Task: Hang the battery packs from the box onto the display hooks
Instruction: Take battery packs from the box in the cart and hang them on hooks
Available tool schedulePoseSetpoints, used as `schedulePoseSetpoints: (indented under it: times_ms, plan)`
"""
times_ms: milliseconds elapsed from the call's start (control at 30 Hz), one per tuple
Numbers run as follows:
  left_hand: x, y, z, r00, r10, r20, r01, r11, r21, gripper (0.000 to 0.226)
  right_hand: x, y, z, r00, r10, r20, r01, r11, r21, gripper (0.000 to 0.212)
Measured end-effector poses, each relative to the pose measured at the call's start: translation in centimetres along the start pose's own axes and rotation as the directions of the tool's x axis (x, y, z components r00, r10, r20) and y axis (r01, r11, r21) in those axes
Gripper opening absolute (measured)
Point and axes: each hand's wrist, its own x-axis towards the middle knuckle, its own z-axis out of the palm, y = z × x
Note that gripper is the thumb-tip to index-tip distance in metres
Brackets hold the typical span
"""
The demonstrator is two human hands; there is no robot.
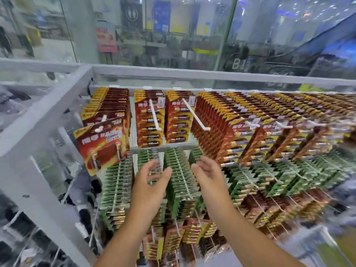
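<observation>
Red and yellow battery packs (152,120) hang in rows on white display hooks (195,115) across the top of the rack. The two middle hooks hold few packs and stick out bare. Green battery packs (178,170) fill the row below, and more red packs hang lower down. My left hand (152,179) and my right hand (209,173) are raised side by side in front of the green row, palms facing each other, fingers relaxed, holding nothing. The box is not in view.
A white metal frame (50,110) borders the rack on the left and top. At the left end a red pack (101,145) tilts forward off its hook. Behind the rack a glass wall (173,35) shows a shop floor.
</observation>
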Motion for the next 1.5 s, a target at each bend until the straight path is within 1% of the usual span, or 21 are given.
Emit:
schedulePoseSetpoints:
  times_ms: [100,133,267,367,433,533,633,667,767,833,933,1033,1100,1200,1333,1400,1500]
  plan:
    - [-1.7,0.7,0.6,1.000,-0.003,0.021,0.003,0.999,-0.036,0.045,-2.0,0.5,-2.4,1.000,0.014,0.020,-0.014,1.000,0.016,0.032]
    - [-2.3,1.1,1.1,1.000,-0.002,0.027,0.003,0.999,-0.039,0.043,-2.5,0.6,-3.5,1.000,0.015,0.014,-0.015,1.000,0.020,0.029]
    - [-5.1,3.1,5.2,0.994,0.002,0.107,0.003,0.999,-0.049,0.025,-4.0,0.8,-9.8,0.998,0.015,-0.057,-0.013,0.999,0.033,0.026]
    - [-7.6,4.7,10.3,0.985,0.031,0.171,-0.022,0.998,-0.053,0.026,-5.5,0.7,-16.4,0.990,0.018,-0.137,-0.007,0.997,0.077,0.027]
    - [-9.5,5.7,14.7,0.977,0.052,0.208,-0.040,0.997,-0.062,0.031,-6.7,1.1,-21.8,0.983,0.023,-0.184,-0.005,0.995,0.097,0.024]
    - [-13.0,7.0,22.2,0.964,0.069,0.255,-0.055,0.997,-0.060,0.019,-8.6,2.5,-31.1,0.959,0.007,-0.283,0.025,0.994,0.111,0.024]
    - [-17.1,7.7,30.4,0.949,0.116,0.294,-0.101,0.993,-0.067,0.023,-10.7,4.0,-41.0,0.925,-0.022,-0.380,0.069,0.991,0.111,0.024]
    - [-18.7,7.9,33.2,0.941,0.117,0.317,-0.100,0.992,-0.071,0.021,-11.5,4.5,-44.3,0.913,-0.023,-0.408,0.077,0.990,0.116,0.023]
    - [-22.5,8.5,40.7,0.908,0.095,0.409,-0.079,0.995,-0.055,0.019,-13.7,5.7,-53.7,0.878,0.014,-0.479,0.059,0.989,0.136,0.022]
    - [-24.5,9.1,45.4,0.881,0.103,0.462,-0.088,0.995,-0.053,0.018,-14.9,6.1,-59.6,0.847,0.020,-0.531,0.051,0.992,0.118,0.025]
    - [-26.3,10.2,51.8,0.853,0.101,0.512,-0.089,0.995,-0.047,0.017,-15.7,6.4,-66.8,0.803,0.031,-0.595,0.018,0.997,0.077,0.021]
    - [-26.7,10.8,58.1,0.824,0.097,0.559,-0.081,0.995,-0.053,0.014,-15.0,7.6,-72.7,0.746,0.059,-0.664,0.001,0.996,0.089,0.021]
    - [-26.1,10.6,62.7,0.806,0.097,0.584,-0.092,0.995,-0.039,0.013,-14.0,8.7,-76.0,0.726,0.086,-0.683,-0.020,0.994,0.103,0.023]
    - [-25.0,10.0,69.8,0.758,0.112,0.643,-0.103,0.993,-0.051,0.015,-11.7,10.2,-80.5,0.693,0.106,-0.713,-0.056,0.994,0.094,0.025]
    - [-23.1,8.9,79.6,0.678,0.079,0.731,-0.069,0.997,-0.044,0.018,-8.1,12.2,-86.0,0.645,0.109,-0.756,-0.094,0.994,0.063,0.027]
    - [-22.3,8.5,83.7,0.665,0.057,0.745,-0.046,0.998,-0.035,0.016,-6.6,12.7,-88.2,0.628,0.135,-0.767,-0.136,0.989,0.063,0.027]
    - [-21.6,7.8,88.4,0.632,0.029,0.775,-0.024,1.000,-0.017,0.015,-4.6,13.5,-91.0,0.623,0.173,-0.763,-0.197,0.979,0.061,0.027]
